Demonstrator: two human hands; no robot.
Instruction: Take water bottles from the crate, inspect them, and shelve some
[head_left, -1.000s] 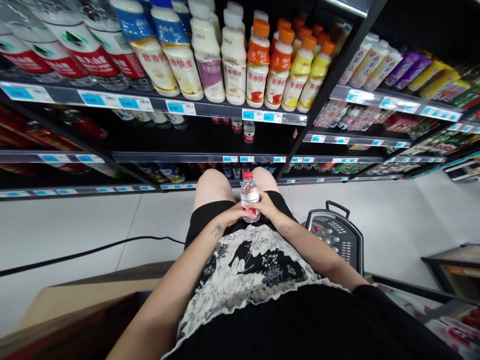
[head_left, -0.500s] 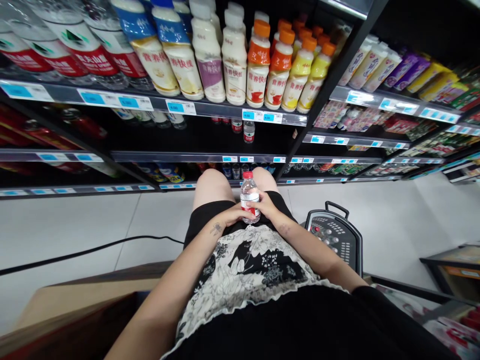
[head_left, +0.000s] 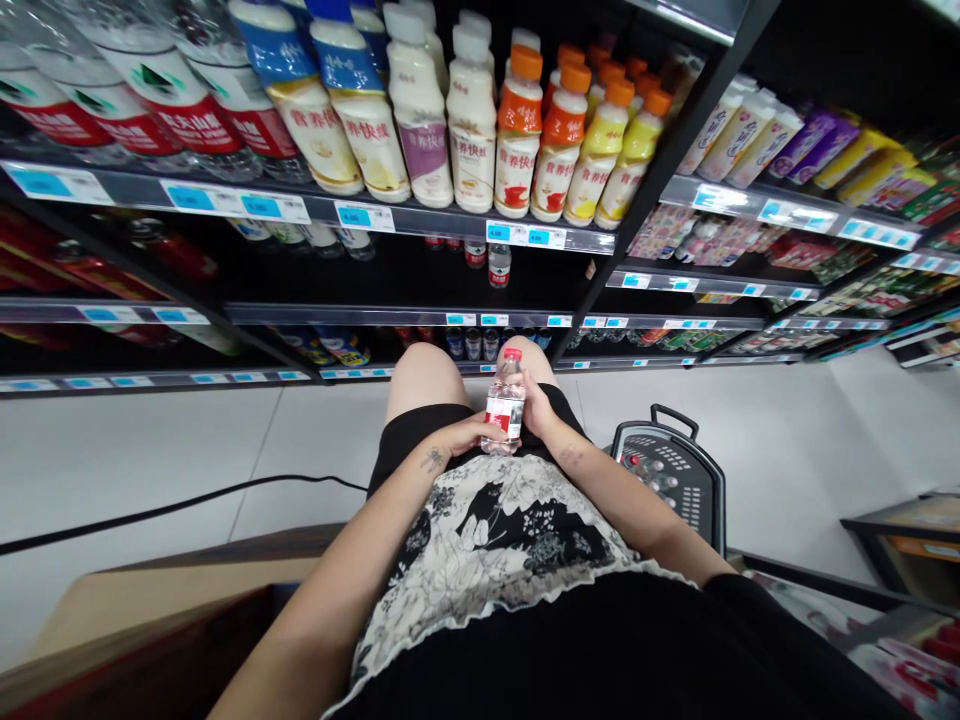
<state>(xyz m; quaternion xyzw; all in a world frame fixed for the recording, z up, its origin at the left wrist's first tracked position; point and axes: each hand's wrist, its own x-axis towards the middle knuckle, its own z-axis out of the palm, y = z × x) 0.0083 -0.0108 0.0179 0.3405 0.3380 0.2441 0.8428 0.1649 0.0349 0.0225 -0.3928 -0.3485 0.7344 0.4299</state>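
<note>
A small clear water bottle [head_left: 507,397] with a red cap and a red-and-white label stands on my lap, leaning slightly to the right. My right hand [head_left: 538,407] is wrapped round its right side. My left hand [head_left: 466,434] curls against the bottle's lower left, fingers closed on its base. I am seated facing a shop shelf, knees pointing at it.
Black shelves [head_left: 420,215] hold rows of milk-drink bottles [head_left: 470,120] and water bottles [head_left: 180,100], with blue price tags. A black basket [head_left: 675,470] sits at my right on the white floor. A cardboard box [head_left: 150,610] lies at my left, and a black cable [head_left: 187,500] crosses the floor.
The bottle has shifted a little to the right and tilted. My right hand has slid up its side; my left hand stays at the base.
</note>
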